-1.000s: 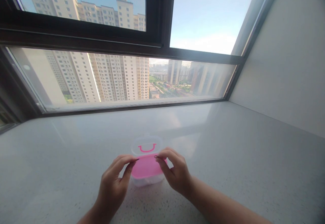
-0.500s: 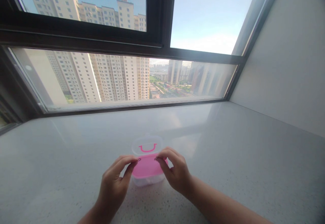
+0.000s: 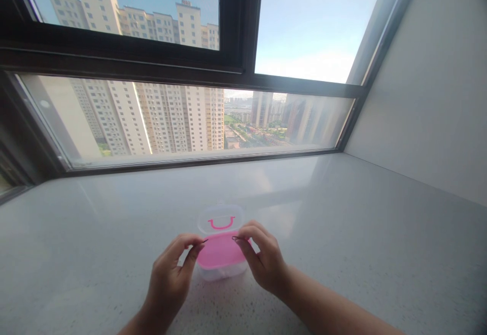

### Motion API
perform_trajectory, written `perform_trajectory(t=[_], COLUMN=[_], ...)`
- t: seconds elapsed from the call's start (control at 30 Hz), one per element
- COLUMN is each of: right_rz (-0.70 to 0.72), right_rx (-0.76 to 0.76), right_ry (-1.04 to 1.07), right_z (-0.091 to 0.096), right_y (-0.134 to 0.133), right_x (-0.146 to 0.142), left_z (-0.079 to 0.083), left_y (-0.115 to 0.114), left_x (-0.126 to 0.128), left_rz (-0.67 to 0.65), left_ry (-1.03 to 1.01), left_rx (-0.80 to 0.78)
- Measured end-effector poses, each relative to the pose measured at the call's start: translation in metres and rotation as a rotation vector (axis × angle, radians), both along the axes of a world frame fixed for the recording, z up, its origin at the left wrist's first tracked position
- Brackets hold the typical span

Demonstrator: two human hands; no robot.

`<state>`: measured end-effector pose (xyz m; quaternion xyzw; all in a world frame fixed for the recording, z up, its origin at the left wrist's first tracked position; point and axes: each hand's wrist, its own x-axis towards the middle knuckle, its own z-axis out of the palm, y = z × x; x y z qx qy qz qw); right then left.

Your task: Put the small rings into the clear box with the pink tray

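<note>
My left hand (image 3: 171, 271) pinches a small, thin dark loop (image 3: 206, 240) between thumb and forefinger; it shows almost edge-on. Between the thumb and fingers of my right hand (image 3: 266, 259) is a second small dark loop (image 3: 235, 237), its rounded end sticking out to the left. What the loops are made of is too small to tell. Both hands hover over a plastic box with a pink inner tray (image 3: 221, 253) and a clear base (image 3: 222, 274). Its clear lid (image 3: 203, 219), with a pink handle (image 3: 222, 226), lies folded open at the far side.
The box stands on a pale speckled sill (image 3: 342, 223). Behind it runs a dark window frame (image 3: 190, 162), with tall buildings outside. A white wall (image 3: 426, 97) bounds the sill on the right.
The left loop has turned from an open oval to nearly edge-on. The right loop has tilted flatter. Both hands stay in nearly the same place.
</note>
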<state>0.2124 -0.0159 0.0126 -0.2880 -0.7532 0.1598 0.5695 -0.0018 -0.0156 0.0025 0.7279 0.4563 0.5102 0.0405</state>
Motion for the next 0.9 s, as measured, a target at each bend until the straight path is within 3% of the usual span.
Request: perform_trajectory(t=[0.27, 0.9], right_rz=[0.006, 0.020], right_rx=[-0.001, -0.023], right_ry=[-0.001, 0.002], right_z=[-0.0009, -0.0007], right_y=[0.0014, 0.0000], right_x=[-0.0017, -0.0009], left_z=[-0.0001, 0.0014], left_y=[-0.0028, -0.0016], left_x=[0.0006, -0.0005], left_rz=[0.042, 0.005], left_ry=[-0.006, -0.018], left_rx=[-0.034, -0.047])
